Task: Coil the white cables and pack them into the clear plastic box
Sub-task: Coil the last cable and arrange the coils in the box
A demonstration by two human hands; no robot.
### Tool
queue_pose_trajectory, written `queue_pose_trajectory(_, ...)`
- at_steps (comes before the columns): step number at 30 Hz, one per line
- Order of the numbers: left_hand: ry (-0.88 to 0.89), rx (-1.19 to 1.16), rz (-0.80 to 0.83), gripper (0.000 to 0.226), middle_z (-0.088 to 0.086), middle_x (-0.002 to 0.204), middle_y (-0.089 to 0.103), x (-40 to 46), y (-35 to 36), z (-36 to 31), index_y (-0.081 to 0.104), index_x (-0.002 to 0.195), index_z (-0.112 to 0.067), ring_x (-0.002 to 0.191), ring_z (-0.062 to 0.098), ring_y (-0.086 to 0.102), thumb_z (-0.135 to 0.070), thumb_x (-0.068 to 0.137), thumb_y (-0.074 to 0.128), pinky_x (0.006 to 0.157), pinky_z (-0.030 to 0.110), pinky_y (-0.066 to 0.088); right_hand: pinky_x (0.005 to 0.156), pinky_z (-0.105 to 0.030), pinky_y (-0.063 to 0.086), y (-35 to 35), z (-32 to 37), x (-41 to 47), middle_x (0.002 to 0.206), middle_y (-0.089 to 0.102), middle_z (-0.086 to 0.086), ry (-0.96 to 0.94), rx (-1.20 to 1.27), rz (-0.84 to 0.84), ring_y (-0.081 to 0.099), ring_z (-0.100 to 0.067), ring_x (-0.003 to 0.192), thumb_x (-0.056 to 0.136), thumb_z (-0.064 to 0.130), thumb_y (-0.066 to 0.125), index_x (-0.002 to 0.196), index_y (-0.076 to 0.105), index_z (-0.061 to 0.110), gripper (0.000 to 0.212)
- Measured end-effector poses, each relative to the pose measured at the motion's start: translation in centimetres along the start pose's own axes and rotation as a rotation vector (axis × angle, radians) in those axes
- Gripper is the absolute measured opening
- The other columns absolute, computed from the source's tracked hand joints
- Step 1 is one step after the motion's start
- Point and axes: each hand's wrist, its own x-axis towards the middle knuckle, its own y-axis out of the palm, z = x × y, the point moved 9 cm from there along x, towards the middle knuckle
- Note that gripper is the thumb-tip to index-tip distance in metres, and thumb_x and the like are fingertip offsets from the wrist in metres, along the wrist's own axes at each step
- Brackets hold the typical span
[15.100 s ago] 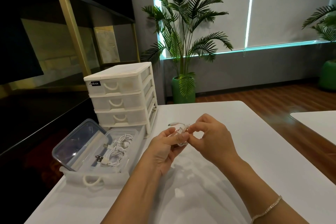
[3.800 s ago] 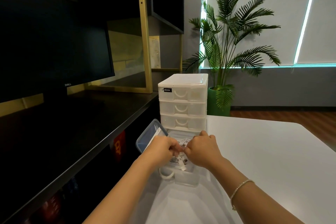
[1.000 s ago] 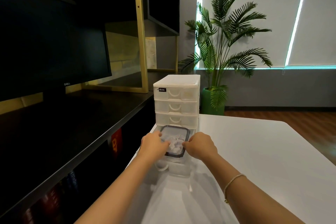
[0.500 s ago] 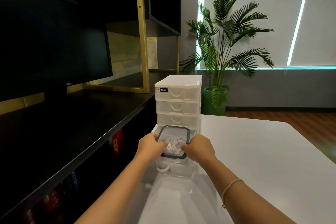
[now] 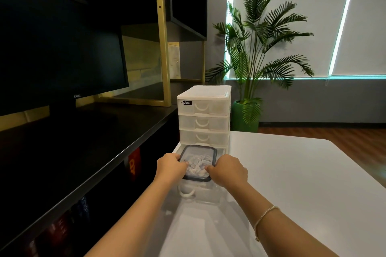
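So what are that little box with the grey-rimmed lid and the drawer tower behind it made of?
The small clear box looks like glossy transparent plastic: white cables show through its lid, whose dark grey rim may be a rubbery seal. The white drawer tower seems to be milky, semi-translucent plastic with moulded loop handles. Both hands, left and right, press on the lid.

Daylight leaks through bright slits beside the window blinds (image 5: 365, 19), blown out cyan-white. The white tabletop (image 5: 302, 183) is well lit with soft glare; the black shelving (image 5: 62, 152) on the left is underexposed, detail lost. Wide-angle bending at edges. Focus slightly soft.
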Motion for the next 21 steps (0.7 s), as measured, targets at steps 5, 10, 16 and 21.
queue_pose_trajectory(5,-0.036,0.105,0.034,0.021,0.009,0.082,0.056,1.1,0.2,0.5,0.068,0.089,-0.003,0.06,0.015,0.047,-0.01,0.091,0.049,0.047,0.02,0.037,0.082,-0.03,0.044,-0.5,0.5,-0.1,0.085,0.054,0.0,-0.009,-0.069,0.013,0.053,-0.017,0.082,0.09,0.035,0.054,0.088,0.05,0.017,0.019)
queue_pose_trajectory(10,-0.045,0.166,0.06,0.024,0.01,0.088,0.057,1.6,0.1,0.8,0.069,0.093,-0.003,0.064,0.016,0.048,-0.005,0.091,0.046,0.054,0.022,0.042,0.077,-0.027,0.046,-0.3,0.7,0.0,0.084,0.055,0.0,-0.022,-0.06,0.039,0.055,-0.016,0.08,0.089,0.037,0.057,0.088,0.051,0.017,0.021)
queue_pose_trajectory(16,-0.08,0.166,0.026,0.021,0.012,0.099,0.066,1.6,0.0,1.3,0.068,0.099,-0.003,0.082,0.024,0.061,-0.018,0.092,0.055,0.065,0.028,0.053,0.075,-0.027,0.048,-0.3,0.1,0.1,0.083,0.055,-0.002,0.011,0.001,0.054,0.057,-0.018,0.081,0.085,0.039,0.062,0.09,0.054,0.014,0.027)
queue_pose_trajectory(21,-0.048,0.209,0.009,0.022,0.012,0.109,0.064,1.6,0.0,0.7,0.064,0.111,-0.005,0.093,0.025,0.062,-0.011,0.093,0.053,0.076,0.029,0.054,0.071,-0.027,0.049,0.0,-0.7,0.8,0.088,0.057,-0.001,0.06,0.115,0.089,0.056,-0.018,0.082,0.078,0.04,0.069,0.098,0.057,0.012,0.037)
